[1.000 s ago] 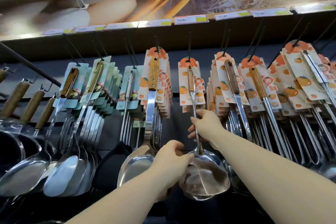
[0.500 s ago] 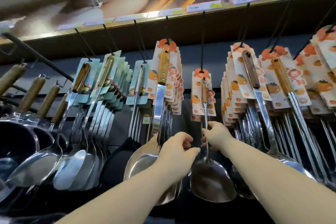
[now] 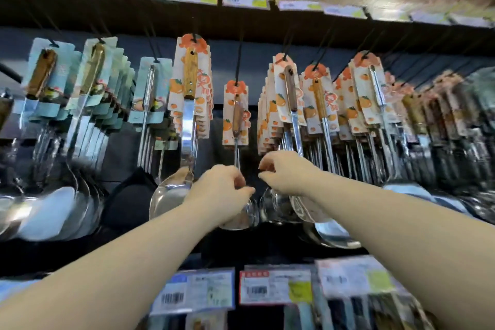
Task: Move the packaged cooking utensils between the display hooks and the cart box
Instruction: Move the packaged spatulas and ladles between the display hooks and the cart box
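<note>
Steel-shafted, wood-handled spatula on its orange-print card (image 3: 235, 115) hangs mid-frame from a black hook; my left hand (image 3: 222, 190) curls closed around its shaft, my right hand (image 3: 284, 171) pinched shut beside it.

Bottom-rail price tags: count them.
3: blue-topped tag left of centre, red-topped tag at centre, blurred green-patched tag to its right. More may be hidden or cut off at the edges.
</note>
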{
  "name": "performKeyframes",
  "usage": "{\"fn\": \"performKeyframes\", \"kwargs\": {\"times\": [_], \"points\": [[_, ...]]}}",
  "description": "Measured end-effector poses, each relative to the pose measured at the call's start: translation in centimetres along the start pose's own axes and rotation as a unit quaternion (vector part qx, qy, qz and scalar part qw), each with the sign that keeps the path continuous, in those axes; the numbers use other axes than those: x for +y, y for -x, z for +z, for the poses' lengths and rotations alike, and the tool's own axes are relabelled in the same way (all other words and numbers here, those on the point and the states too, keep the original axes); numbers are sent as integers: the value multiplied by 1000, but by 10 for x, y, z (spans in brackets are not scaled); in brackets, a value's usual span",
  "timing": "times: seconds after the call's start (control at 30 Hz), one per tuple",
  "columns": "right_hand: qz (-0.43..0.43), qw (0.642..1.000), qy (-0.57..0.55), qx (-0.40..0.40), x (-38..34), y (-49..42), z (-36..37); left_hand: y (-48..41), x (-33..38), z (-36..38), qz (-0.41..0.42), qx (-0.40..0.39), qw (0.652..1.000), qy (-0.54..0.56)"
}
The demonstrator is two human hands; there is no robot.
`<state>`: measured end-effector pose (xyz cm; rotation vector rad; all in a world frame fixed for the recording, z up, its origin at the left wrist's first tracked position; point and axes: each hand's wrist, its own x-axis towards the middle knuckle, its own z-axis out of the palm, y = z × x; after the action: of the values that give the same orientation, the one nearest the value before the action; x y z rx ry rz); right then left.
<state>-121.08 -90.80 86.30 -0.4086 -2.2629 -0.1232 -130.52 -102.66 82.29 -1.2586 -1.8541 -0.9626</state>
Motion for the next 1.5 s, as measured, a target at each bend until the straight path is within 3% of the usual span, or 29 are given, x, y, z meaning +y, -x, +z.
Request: {"fn": "performKeyframes", "kwargs": {"times": [0.27,0.5,1.03,1.5], "points": [[88,990,102,-46,25,132,-59,64,85,18,106,-66,992,32],[197,956,197,-89,100,257,-138,105,209,76,188,-159,964,97],[466,802,311,-208,369,613,-363,257,663,265,307,-372,841,244],[566,730,290,-250,577,778,-376,331,863,459,353,-468,777,229]]}}
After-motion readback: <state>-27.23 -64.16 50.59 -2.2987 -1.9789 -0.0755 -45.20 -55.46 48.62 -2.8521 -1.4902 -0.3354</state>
